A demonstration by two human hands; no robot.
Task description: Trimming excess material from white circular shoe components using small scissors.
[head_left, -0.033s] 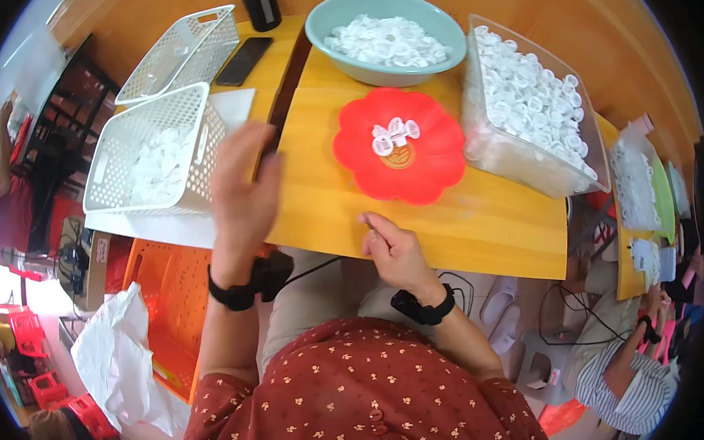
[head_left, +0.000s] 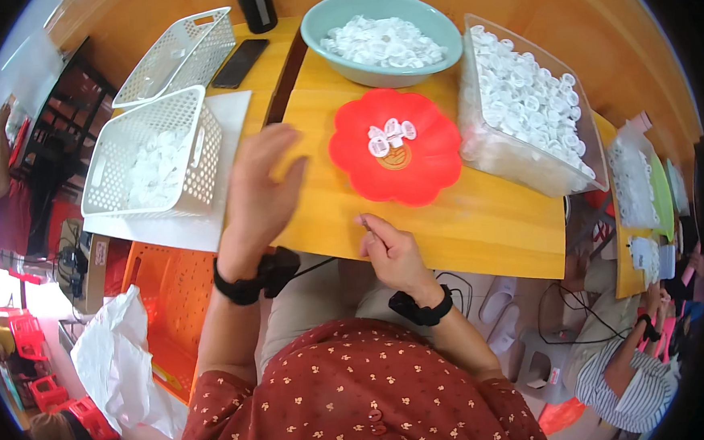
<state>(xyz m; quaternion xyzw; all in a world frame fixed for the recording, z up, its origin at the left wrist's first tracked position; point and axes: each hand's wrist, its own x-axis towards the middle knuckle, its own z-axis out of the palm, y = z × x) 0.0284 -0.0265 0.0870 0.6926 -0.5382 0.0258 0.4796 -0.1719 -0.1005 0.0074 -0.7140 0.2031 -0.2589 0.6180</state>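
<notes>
Table point(head_left: 486, 232): yellow
Left hand point(head_left: 261, 189): shifted rightward, nearer dish point(head_left: 429, 163); thumb wide
Right hand point(head_left: 403, 259): fingers narrow, contents unclear

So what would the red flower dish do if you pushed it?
The red flower dish looks wide and low on the yellow table, so it would probably slide rather than tip. Its smooth, plastic-looking surface suggests it's light and fairly stiff. The small white pieces on it seem loose, so they might shift.

Fisheye view from L cam on your head, facing down, w/ L hand point(head_left: 260, 192) & R hand point(head_left: 398, 256) near.
</notes>
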